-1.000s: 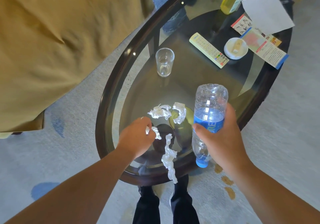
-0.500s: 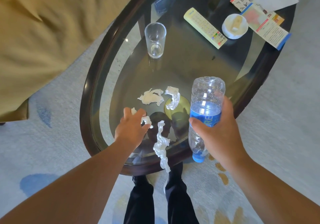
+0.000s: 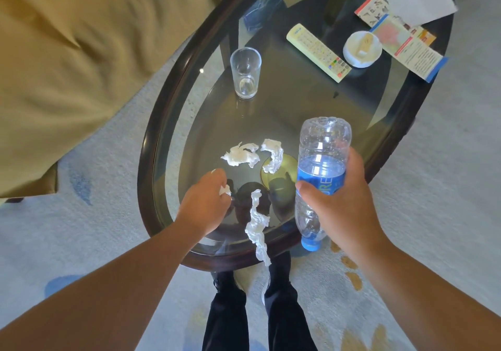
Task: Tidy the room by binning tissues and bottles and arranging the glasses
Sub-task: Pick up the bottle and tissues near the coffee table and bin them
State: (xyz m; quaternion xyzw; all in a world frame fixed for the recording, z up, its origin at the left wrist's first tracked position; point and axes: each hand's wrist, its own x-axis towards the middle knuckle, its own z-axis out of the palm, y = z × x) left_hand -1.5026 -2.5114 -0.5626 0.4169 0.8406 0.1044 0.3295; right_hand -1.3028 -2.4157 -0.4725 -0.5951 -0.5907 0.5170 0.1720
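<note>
Our left hand pinches a small tissue scrap over the near end of the glass coffee table. Just to its right, a long twisted tissue overhangs the near rim, and a careless brush could drop it onto the carpet. Two tissue wads lie farther in, with the drinking glass beyond. Our right hand grips the plastic bottle cap-down, so a loosened grip could let it fall.

The clear bottle is banded by a blue label; the tissues are seen white, the tabletop dark-rimmed.
</note>
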